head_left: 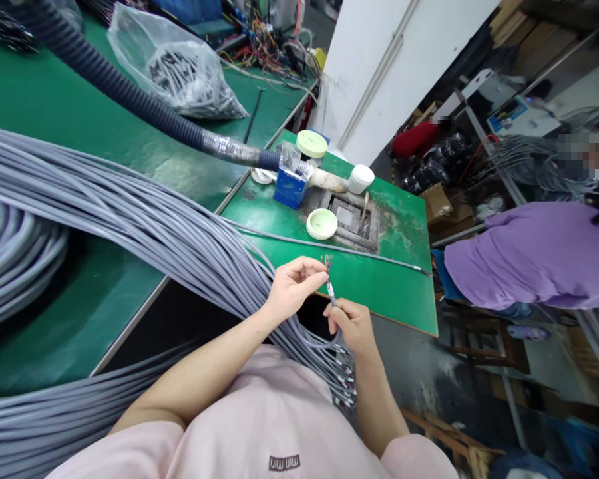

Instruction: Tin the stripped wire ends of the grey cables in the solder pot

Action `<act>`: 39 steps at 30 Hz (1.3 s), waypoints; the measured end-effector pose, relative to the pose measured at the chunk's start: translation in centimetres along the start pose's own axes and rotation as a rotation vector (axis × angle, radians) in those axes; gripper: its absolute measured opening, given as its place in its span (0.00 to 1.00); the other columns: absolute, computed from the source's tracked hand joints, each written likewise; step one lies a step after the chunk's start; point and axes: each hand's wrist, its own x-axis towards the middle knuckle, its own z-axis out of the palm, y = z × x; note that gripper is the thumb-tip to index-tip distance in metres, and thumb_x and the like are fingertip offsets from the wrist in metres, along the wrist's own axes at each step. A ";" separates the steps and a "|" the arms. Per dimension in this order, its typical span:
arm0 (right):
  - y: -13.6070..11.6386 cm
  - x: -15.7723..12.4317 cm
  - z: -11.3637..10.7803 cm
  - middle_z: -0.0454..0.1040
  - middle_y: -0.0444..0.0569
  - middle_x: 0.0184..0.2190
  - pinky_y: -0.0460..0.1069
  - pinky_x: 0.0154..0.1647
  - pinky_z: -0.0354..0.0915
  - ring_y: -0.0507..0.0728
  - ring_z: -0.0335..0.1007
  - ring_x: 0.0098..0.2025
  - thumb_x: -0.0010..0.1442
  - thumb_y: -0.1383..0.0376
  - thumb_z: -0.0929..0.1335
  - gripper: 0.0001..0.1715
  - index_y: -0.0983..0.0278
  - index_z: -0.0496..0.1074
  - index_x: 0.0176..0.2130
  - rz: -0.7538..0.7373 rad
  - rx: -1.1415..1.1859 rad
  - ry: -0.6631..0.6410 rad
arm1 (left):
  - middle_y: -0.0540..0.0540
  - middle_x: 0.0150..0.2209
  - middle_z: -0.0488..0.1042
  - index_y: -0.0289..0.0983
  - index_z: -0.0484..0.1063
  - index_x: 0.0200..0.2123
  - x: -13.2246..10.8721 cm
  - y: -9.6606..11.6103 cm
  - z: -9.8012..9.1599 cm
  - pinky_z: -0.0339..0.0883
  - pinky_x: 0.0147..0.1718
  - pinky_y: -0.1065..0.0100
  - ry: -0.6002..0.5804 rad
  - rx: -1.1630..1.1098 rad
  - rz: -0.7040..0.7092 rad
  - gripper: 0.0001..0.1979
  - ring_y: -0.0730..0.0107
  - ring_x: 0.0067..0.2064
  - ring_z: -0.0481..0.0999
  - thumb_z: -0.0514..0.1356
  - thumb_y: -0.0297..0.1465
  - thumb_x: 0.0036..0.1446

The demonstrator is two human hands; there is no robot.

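My right hand (350, 323) is closed around a grey cable (333, 301) just below its stripped end. Above the white wrapped section, several thin coloured wires (328, 265) fan upward. My left hand (298, 285) pinches at these wires with thumb and forefinger. Below my hands the held cable curves back toward a thick bundle of grey cables (180, 213), which runs from the left across the bench and over my lap. The bundle's stripped ends (347, 386) hang beside my right forearm. One single cable (349, 250) lies straight across the green board beyond my hands.
On the green board (404, 286) are a pale green dish (322, 224), a white cup (361, 178), a blue box (289, 187) and a dark square-framed fixture (352, 216). A ribbed hose (130, 86) hangs over the bench. A person in purple (529, 256) is at the right.
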 end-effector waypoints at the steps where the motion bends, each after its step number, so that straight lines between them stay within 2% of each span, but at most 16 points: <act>1: -0.1 0.0 0.0 0.67 0.40 0.12 0.45 0.20 0.57 0.49 0.58 0.15 0.59 0.59 0.65 0.14 0.64 0.73 0.26 0.001 -0.004 -0.001 | 0.54 0.19 0.69 0.35 0.73 0.26 0.0 0.1 0.1 0.57 0.20 0.75 0.005 0.007 -0.006 0.15 0.82 0.19 0.61 0.70 0.40 0.39; 5: -0.1 0.1 0.1 0.67 0.40 0.12 0.45 0.21 0.57 0.49 0.59 0.15 0.59 0.60 0.65 0.15 0.63 0.72 0.24 0.000 -0.035 0.007 | 0.55 0.18 0.67 0.35 0.72 0.24 0.2 -0.2 0.1 0.56 0.20 0.76 0.031 0.046 -0.003 0.15 0.82 0.19 0.60 0.70 0.39 0.39; 8: 0.1 0.0 0.2 0.67 0.40 0.12 0.45 0.21 0.58 0.49 0.59 0.15 0.59 0.60 0.65 0.15 0.63 0.72 0.25 -0.022 -0.043 0.056 | 0.56 0.17 0.65 0.35 0.71 0.24 0.2 -1.1 0.0 0.53 0.19 0.76 0.088 -0.004 -0.016 0.15 0.83 0.19 0.58 0.70 0.39 0.42; 13: 0.4 0.0 0.2 0.67 0.40 0.12 0.45 0.21 0.57 0.49 0.58 0.15 0.61 0.59 0.65 0.15 0.64 0.73 0.26 -0.038 -0.039 0.119 | 0.57 0.17 0.63 0.35 0.70 0.28 0.0 -2.8 -0.4 0.52 0.20 0.77 0.125 -0.219 -0.182 0.13 0.83 0.18 0.58 0.67 0.38 0.46; 15: 0.3 0.1 0.3 0.66 0.40 0.12 0.45 0.20 0.57 0.49 0.59 0.15 0.61 0.59 0.65 0.15 0.64 0.73 0.26 -0.020 -0.042 0.137 | 0.57 0.18 0.64 0.35 0.72 0.30 -0.3 -3.0 -0.5 0.53 0.20 0.76 0.085 -0.239 -0.242 0.13 0.83 0.19 0.59 0.67 0.37 0.46; 18: 0.0 0.1 0.5 0.66 0.39 0.12 0.45 0.20 0.57 0.49 0.58 0.15 0.59 0.60 0.66 0.14 0.63 0.73 0.25 0.004 -0.041 0.154 | 0.54 0.21 0.68 0.34 0.75 0.34 -0.8 -3.0 -0.5 0.56 0.23 0.76 -0.038 -0.180 -0.297 0.16 0.82 0.21 0.62 0.69 0.37 0.42; 21: -0.4 0.1 0.5 0.66 0.39 0.11 0.44 0.19 0.57 0.48 0.58 0.14 0.59 0.61 0.67 0.14 0.63 0.72 0.24 0.004 -0.061 0.119 | 0.51 0.24 0.72 0.33 0.77 0.31 -1.1 -2.9 -0.3 0.59 0.25 0.74 -0.154 -0.098 -0.315 0.17 0.80 0.24 0.65 0.71 0.40 0.40; 23: -0.4 0.0 0.1 0.68 0.40 0.12 0.45 0.20 0.60 0.49 0.61 0.16 0.61 0.61 0.65 0.16 0.63 0.73 0.24 -0.026 -0.102 0.094 | 0.50 0.23 0.73 0.34 0.77 0.29 -1.1 -2.8 -0.1 0.60 0.26 0.74 -0.168 -0.086 -0.309 0.17 0.79 0.24 0.66 0.70 0.42 0.41; 25: -0.3 0.1 -0.4 0.74 0.43 0.19 0.46 0.25 0.65 0.51 0.68 0.21 0.65 0.63 0.62 0.15 0.63 0.76 0.32 -0.115 -0.165 0.128 | 0.50 0.22 0.72 0.34 0.77 0.28 -0.9 -2.6 0.1 0.59 0.25 0.74 -0.133 -0.120 -0.321 0.17 0.79 0.24 0.66 0.70 0.43 0.41; 27: -0.2 0.3 -0.8 0.79 0.47 0.32 0.49 0.36 0.70 0.54 0.75 0.34 0.66 0.65 0.62 0.14 0.60 0.75 0.45 -0.294 -0.264 0.181 | 0.51 0.20 0.71 0.33 0.77 0.27 -0.6 -2.3 0.1 0.58 0.23 0.76 -0.092 -0.187 -0.358 0.18 0.80 0.23 0.66 0.71 0.42 0.40; 29: 0.0 0.7 -0.9 0.77 0.50 0.47 0.55 0.48 0.69 0.58 0.73 0.48 0.64 0.67 0.64 0.18 0.57 0.70 0.53 -0.511 -0.392 0.189 | 0.52 0.19 0.70 0.33 0.76 0.26 -0.4 -2.0 0.1 0.58 0.23 0.77 -0.078 -0.266 -0.401 0.18 0.81 0.22 0.65 0.72 0.41 0.38; 31: 0.1 1.2 -0.8 0.72 0.51 0.55 0.60 0.55 0.65 0.61 0.67 0.56 0.63 0.67 0.66 0.22 0.55 0.68 0.56 -0.676 -0.502 0.176 | 0.52 0.19 0.69 0.33 0.75 0.25 -0.2 -1.6 0.1 0.59 0.23 0.78 -0.079 -0.333 -0.424 0.18 0.82 0.22 0.66 0.73 0.40 0.37; 35: -0.3 2.2 -0.1 0.70 0.51 0.56 0.63 0.55 0.65 0.62 0.64 0.59 0.63 0.66 0.66 0.21 0.54 0.68 0.56 -0.814 -0.549 0.235 | 0.52 0.19 0.69 0.33 0.74 0.25 -0.2 -1.0 0.1 0.60 0.23 0.77 -0.101 -0.355 -0.401 0.17 0.82 0.21 0.65 0.72 0.40 0.39; 39: -2.0 3.8 -0.2 0.75 0.51 0.51 0.62 0.54 0.67 0.63 0.66 0.57 0.64 0.67 0.65 0.16 0.57 0.71 0.52 -0.874 -0.478 0.297 | 0.49 0.24 0.74 0.34 0.77 0.30 -0.2 -0.4 -0.6 0.62 0.26 0.75 -0.097 -0.175 -0.238 0.17 0.79 0.24 0.68 0.69 0.43 0.45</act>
